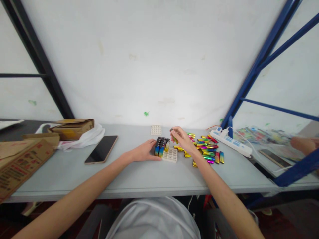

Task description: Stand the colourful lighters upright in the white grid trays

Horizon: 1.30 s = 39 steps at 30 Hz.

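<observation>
A white tray with round pockets [170, 155] lies on the grey table; its left part holds several upright shiny cases with black tops [159, 147], blue and gold in front. Beside them, at the left edge of the tray, rests my left hand [145, 151], thumb and fingers apart around the group. Above the tray's right side, my right hand [179, 136] pinches a small dark-topped, yellowish case [175, 140], partly hidden by the fingers. A loose pile of coloured metallic cases [206, 149] lies right of the tray, under and beyond my right wrist.
Behind sits a second white pocketed tray [156, 130]. At left are a phone [101, 150], an opened cardboard box [74, 129] on white plastic and a larger carton [27, 159]. A white power strip [230, 142] lies at right by a blue frame [251, 76]; a person's hand [304, 144] shows beyond.
</observation>
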{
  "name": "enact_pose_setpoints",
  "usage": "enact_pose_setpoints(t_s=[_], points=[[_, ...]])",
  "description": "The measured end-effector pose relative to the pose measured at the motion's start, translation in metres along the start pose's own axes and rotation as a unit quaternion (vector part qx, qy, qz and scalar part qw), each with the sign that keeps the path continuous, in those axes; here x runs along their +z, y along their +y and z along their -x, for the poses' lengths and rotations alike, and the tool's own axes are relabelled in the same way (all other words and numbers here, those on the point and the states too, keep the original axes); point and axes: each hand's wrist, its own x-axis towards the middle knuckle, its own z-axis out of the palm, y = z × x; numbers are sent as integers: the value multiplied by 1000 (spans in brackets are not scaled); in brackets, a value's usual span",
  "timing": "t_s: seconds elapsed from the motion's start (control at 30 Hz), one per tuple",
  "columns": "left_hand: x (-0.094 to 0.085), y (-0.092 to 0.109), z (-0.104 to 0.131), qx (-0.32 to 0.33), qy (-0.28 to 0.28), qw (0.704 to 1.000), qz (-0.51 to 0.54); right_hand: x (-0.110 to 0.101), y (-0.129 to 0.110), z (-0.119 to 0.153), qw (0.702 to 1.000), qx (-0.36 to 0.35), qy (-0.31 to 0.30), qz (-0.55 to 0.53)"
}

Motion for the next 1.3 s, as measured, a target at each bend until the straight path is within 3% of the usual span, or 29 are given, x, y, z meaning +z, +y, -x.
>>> enact_pose_setpoints(t_s=[0.33,0.57,1.3], points=[[-2,5,0,-13,-22,1000,-17,1,-3,8,972,-75,-90,206],[-2,4,0,-14,-20,1000,-15,-4,-7,9,956,-88,-109,258],[0,1,1,-11,-15,1000,-18,-5,-9,15,967,-19,-136,215]])
